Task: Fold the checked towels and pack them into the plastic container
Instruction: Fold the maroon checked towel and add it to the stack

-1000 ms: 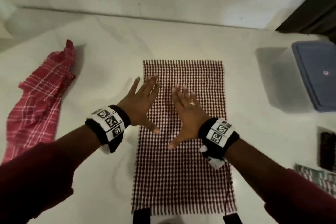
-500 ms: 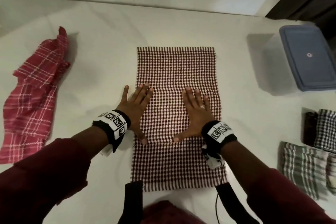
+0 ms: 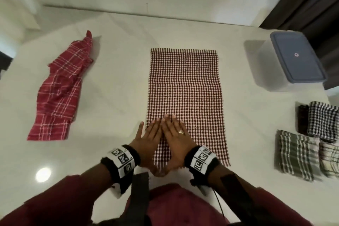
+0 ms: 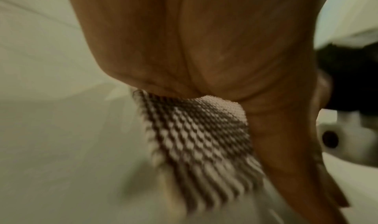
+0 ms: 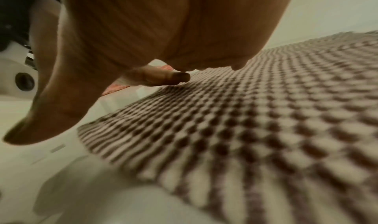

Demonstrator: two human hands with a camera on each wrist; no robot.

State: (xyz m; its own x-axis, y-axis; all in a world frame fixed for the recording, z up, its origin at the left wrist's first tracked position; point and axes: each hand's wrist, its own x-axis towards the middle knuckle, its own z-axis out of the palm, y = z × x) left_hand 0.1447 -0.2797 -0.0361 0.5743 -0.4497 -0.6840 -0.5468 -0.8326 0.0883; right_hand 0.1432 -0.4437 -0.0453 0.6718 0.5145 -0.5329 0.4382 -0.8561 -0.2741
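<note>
The maroon checked towel [image 3: 185, 97] lies spread flat in the middle of the surface [image 3: 117, 82], long side running from the near edge toward the far one. Both hands rest on its near end: the left hand [image 3: 149, 145] over the towel's near-left corner, the right hand [image 3: 176, 143] just beside it, fingers [image 3: 165, 124] straight and close together, holding nothing. Pressing flat like this looks meant to smooth the cloth before its first fold. A crumpled red plaid towel [image 3: 58, 93] waits near the left edge. Folded towels [image 3: 310, 145] sit stacked by the right edge, so they can go together into the plastic container [image 3: 291, 60] at the far-right corner, its blue lid on. The lid carries a small round mark, too small to read; the wrist bands [image 3: 122, 159] show only black-and-white square codes.
</note>
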